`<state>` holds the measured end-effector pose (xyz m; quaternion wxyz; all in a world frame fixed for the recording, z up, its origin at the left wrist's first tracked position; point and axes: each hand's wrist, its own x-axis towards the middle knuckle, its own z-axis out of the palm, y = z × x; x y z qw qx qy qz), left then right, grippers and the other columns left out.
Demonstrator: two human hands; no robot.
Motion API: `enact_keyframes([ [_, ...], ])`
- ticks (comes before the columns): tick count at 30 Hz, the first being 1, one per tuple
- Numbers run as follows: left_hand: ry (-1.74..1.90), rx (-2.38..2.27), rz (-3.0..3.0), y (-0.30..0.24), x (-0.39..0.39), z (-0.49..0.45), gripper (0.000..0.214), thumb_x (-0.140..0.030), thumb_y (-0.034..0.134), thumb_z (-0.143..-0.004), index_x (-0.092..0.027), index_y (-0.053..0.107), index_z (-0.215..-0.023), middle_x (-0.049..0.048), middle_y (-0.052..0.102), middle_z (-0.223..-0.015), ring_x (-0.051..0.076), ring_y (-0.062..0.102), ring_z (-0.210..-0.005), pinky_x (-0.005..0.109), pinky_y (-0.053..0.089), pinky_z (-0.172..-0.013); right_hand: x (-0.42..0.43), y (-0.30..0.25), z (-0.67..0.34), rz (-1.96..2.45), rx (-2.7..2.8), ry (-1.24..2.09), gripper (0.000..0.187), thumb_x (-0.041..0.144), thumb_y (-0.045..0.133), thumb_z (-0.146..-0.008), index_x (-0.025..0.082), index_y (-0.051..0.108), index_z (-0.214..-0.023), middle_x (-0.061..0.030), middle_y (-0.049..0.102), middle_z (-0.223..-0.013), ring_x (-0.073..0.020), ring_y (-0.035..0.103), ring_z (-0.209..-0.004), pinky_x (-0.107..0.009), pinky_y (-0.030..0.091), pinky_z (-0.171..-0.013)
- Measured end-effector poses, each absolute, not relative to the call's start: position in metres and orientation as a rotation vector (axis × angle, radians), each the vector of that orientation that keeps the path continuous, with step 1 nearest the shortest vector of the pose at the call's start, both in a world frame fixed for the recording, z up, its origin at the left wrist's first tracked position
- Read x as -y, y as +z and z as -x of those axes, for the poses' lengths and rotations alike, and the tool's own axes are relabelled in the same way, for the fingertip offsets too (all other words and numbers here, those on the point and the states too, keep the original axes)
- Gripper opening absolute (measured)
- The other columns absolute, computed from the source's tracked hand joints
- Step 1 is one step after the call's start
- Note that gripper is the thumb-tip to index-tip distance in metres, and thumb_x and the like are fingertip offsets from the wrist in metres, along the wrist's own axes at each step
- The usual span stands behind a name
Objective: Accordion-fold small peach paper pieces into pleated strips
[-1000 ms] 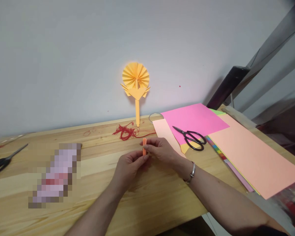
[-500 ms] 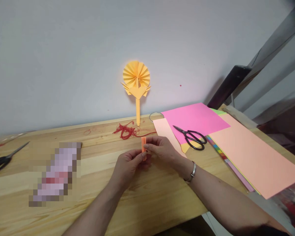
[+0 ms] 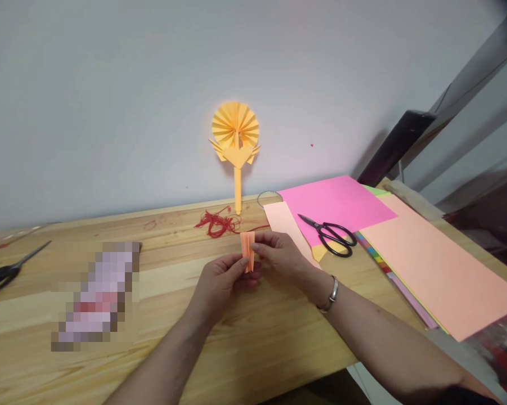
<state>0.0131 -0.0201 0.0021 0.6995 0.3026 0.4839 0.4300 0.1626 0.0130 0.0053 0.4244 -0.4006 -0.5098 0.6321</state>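
Between my hands, above the wooden table, is a narrow strip of pleated orange paper, held upright with its folds spread a little at the top. My left hand pinches its lower left side with thumb and fingers. Closed on its right edge is my right hand, thumb in front and fingers behind. A silver bracelet circles my right wrist. Just behind the paper lies a tangle of red string, one strand running right. Beyond it, a yellow paper fan on a rolled stem leans against the wall.
Black-handled scissors rest on a pink sheet at the right, beside a peach strip and a large peach sheet. Other scissors lie far left, near a blurred-out purple object. A wire ring sits by the wall.
The pleated paper, pressed into a tight stack before, now opens wider at its top. My right thumb has shifted slightly right with its edge.
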Motion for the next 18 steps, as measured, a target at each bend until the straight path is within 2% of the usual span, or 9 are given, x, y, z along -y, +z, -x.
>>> enact_keyframes([
  [13, 1.035, -1.131, -0.674, 0.0000, 0.0180, -0.0110, 0.029, -0.031, 0.077, -0.062, -0.011, 0.069, -0.081, 0.0046, 0.070, -0.073, 0.014, 0.065, -0.061, 0.024, 0.056, -0.057, -0.0146, 0.0078, -0.1624, 1.096, 1.219, 1.502, 0.021, 0.028, 0.063, -0.071, 0.013, 0.068, -0.084, -0.0019, 0.065, -0.079, -0.0118, 0.054, -0.071, -0.026, 0.042, -0.070],
  [18, 1.120, -1.175, -0.669, -0.0009, 0.0143, -0.0099, 0.031, -0.031, 0.077, -0.061, -0.012, 0.068, -0.083, 0.0029, 0.069, -0.068, 0.016, 0.067, -0.062, 0.024, 0.055, -0.056, -0.0185, 0.0044, -0.1580, 1.121, 1.169, 1.460, 0.023, 0.032, 0.063, -0.070, 0.014, 0.068, -0.083, 0.0004, 0.062, -0.074, -0.0087, 0.047, -0.062, -0.025, 0.040, -0.064],
])
